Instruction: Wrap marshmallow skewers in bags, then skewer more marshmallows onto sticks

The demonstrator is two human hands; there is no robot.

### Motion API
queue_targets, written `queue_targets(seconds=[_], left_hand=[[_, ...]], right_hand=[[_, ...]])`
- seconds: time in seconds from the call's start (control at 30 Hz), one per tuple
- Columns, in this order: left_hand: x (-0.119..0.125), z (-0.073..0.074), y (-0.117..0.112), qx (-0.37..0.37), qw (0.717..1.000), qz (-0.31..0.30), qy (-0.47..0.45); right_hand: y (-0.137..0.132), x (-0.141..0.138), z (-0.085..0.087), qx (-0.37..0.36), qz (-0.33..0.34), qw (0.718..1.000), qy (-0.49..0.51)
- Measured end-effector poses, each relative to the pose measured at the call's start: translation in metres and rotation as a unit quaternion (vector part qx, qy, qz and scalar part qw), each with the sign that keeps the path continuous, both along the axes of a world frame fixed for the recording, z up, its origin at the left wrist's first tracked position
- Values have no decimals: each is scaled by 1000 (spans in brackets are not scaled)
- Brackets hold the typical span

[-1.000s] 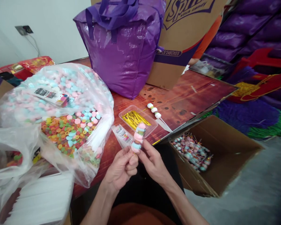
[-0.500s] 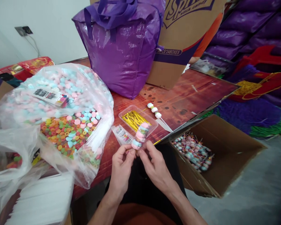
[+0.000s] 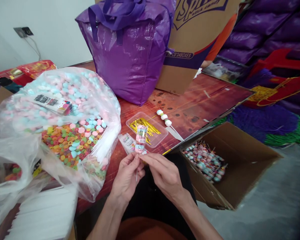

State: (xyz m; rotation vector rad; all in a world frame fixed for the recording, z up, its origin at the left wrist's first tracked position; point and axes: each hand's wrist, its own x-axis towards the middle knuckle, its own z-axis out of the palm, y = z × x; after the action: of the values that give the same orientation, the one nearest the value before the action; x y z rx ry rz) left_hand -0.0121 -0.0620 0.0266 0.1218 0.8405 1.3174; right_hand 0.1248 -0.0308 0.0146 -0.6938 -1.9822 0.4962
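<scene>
In front of me, my left hand (image 3: 127, 175) pinches the lower end of a marshmallow candy stick (image 3: 141, 138) in a clear printed wrapper. The stick stands nearly upright, its thin white end showing below my fingers. My right hand (image 3: 166, 175) is closed, with its fingertips pressed at the wrapper's neck; whatever they grip is hidden. Just behind the candy lies a clear plastic tray (image 3: 162, 140) of gold twist ties (image 3: 150, 126). Flat printed wrappers (image 3: 127, 142) lie left of it. An unwrapped candy stick (image 3: 164, 117) rests to the tray's right.
A large clear bag (image 3: 90, 78) of marshmallows and gummy rings fills the left side, near stacked white sticks (image 3: 45, 213). A purple bag (image 3: 130, 63) and a printed carton (image 3: 177, 76) stand behind. At right, an open cardboard box (image 3: 250, 166) holds several wrapped candies.
The wrapped candy stick has shifted left and turned more upright. My right hand has brought its fingers across to the wrapper's neck, and the white stick end now shows below.
</scene>
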Motion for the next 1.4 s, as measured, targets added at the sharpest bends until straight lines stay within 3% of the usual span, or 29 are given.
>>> queue_targets(seconds=[0.23, 0.47, 0.67, 0.83, 1.0, 1.2, 1.4], left_hand=[[5, -2, -3, 7, 1000, -3, 0], [14, 1, -6, -4, 999, 34, -21], [21, -5, -8, 11, 997, 71, 7], [21, -13, -4, 17, 1000, 22, -6], [13, -2, -2, 53, 998, 19, 4], [5, 19, -10, 142, 973, -24, 181], [14, 5, -20, 35, 974, -29, 222]], right_hand=[[0, -5, 0, 62, -60, 996, 13], [-2, -16, -3, 72, -111, 991, 13], [-7, -25, -10, -19, -148, 989, 5], [-15, -24, -18, -100, -139, 984, 45], [-15, -13, -3, -103, -109, 986, 68], [-7, 3, 25, -82, -131, 987, 49], [-17, 1, 21, -57, -95, 992, 56]])
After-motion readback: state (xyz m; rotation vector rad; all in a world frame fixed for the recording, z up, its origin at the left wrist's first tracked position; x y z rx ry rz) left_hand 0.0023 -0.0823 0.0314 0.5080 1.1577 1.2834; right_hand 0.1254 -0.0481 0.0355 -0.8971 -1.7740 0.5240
